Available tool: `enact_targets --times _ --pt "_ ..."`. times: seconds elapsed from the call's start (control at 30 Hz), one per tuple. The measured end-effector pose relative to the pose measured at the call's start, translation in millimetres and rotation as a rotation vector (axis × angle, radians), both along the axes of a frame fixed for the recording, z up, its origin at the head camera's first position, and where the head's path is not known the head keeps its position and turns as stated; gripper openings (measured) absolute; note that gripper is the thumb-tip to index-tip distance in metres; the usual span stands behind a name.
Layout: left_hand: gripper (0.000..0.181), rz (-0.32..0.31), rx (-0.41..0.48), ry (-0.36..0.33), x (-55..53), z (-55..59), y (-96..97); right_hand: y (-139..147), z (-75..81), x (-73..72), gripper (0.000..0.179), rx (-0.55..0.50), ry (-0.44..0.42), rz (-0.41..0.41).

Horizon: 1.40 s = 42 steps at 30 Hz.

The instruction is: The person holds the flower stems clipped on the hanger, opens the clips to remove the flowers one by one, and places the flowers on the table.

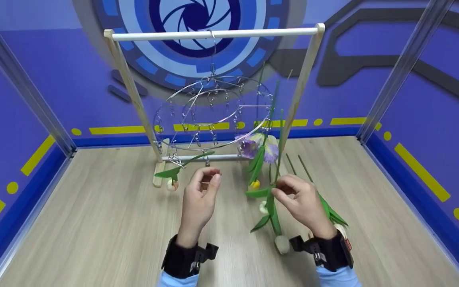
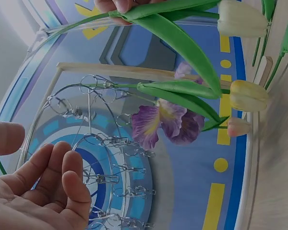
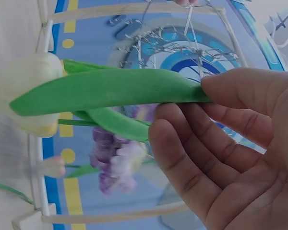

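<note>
My right hand [image 1: 303, 201] pinches the green stem of a white artificial tulip [image 1: 282, 244], whose bloom hangs downward; its long leaf [image 3: 105, 88] spans the right wrist view. My left hand [image 1: 199, 199] is raised with loosely bent fingers and holds nothing, just below a round wire hanger with clips [image 1: 213, 148]. Flowers hang head down from the hanger: a purple iris [image 2: 170, 122], a yellow tulip [image 1: 255, 184] and, at the left, a pale pink-white tulip [image 1: 172, 185]. Another whitish bloom [image 1: 264, 206] shows behind the held stem.
The hanger hooks over the white bar [image 1: 153, 36] of a wooden stand [image 1: 305, 83]. More green-stemmed flowers [image 1: 335, 215] lie on the table [image 1: 106, 223], partly hidden by my right forearm. Patterned blue walls [image 1: 432, 119] with metal corner posts enclose the table.
</note>
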<state>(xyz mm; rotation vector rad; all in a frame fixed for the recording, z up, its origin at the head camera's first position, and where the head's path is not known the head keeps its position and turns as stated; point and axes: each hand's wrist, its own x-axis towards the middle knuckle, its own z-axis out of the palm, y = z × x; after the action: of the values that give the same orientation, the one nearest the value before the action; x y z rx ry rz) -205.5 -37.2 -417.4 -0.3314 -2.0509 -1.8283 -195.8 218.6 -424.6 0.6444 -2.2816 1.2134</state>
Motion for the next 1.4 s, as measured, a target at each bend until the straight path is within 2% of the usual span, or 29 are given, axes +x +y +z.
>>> enact_targets --times 0.2,0.3,0.53,0.63,0.83,1.07,1.2,1.4 --pt "0.018 -0.021 -0.043 0.069 5.0 2.1 -2.4 4.1 6.3 1.6 0.015 -0.03 0.005 -0.012" --pt "0.019 -0.012 -0.106 0.097 9.5 2.6 -5.2 5.7 6.9 2.4 0.014 -0.058 -0.018 -0.025" --pt "0.028 0.112 -0.346 0.191 16.6 -3.0 -11.1 10.8 5.6 -0.8 0.011 -0.109 -0.084 -0.07" --pt "0.031 0.152 -0.409 0.22 18.3 -7.8 -12.7 12.7 3.7 -2.6 0.011 -0.116 -0.12 -0.086" --pt "0.037 0.196 -0.511 0.263 18.7 -17.2 -16.6 14.6 -4.0 -6.4 0.01 -0.121 -0.214 -0.116" --pt "0.037 0.201 -0.559 0.269 19.8 -22.2 -18.4 14.3 -14.6 -11.5 0.007 -0.118 -0.291 -0.141" --pt "0.037 0.202 -0.554 0.275 19.3 -21.9 -18.5 13.9 -18.1 -14.5 0.006 -0.12 -0.33 -0.148" --pt "0.036 0.218 -0.541 0.287 17.8 -21.9 -21.4 12.8 -22.8 -18.6 0.007 -0.067 -0.389 -0.171"
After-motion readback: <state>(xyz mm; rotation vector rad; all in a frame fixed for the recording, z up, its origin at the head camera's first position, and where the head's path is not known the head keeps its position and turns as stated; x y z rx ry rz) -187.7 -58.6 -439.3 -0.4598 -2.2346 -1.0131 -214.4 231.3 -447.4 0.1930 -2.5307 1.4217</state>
